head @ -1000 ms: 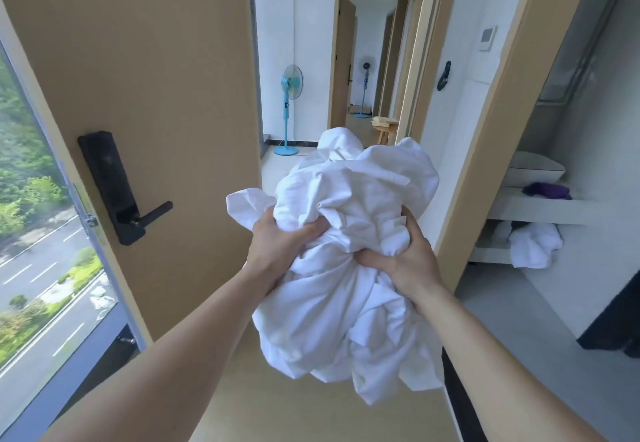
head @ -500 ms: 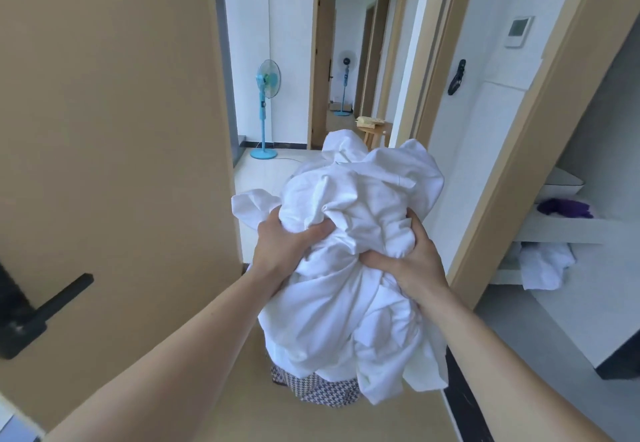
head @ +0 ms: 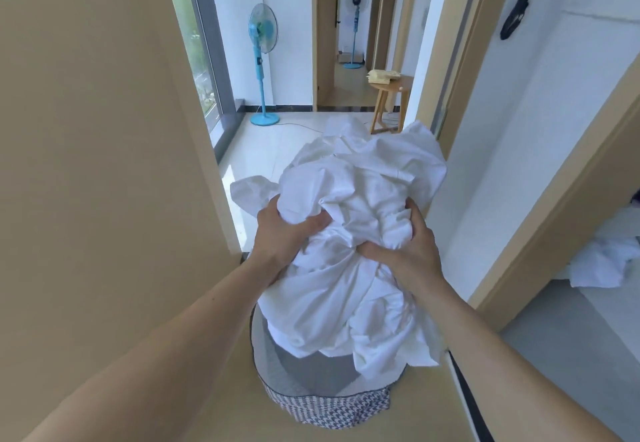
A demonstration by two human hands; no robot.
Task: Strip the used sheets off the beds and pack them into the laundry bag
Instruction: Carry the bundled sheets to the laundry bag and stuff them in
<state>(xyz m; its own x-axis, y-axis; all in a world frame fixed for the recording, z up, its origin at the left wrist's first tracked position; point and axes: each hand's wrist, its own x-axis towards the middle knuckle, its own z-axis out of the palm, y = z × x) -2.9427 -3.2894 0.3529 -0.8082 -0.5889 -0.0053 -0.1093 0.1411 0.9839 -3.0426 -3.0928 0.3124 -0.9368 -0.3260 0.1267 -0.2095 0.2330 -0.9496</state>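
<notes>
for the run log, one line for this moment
stage: packing | left hand: grips sheets | right hand: grips sheets | sheets: over open laundry bag

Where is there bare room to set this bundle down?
Inside the laundry bag, the near half shows bare grey lining under the sheets gripped by left hand and right hand. Bare tiles lie between the blue fan and wooden stool. The far half is hidden.

Both arms outstretched, left hand (head: 282, 233) clenched, right hand (head: 407, 251) clenched
</notes>
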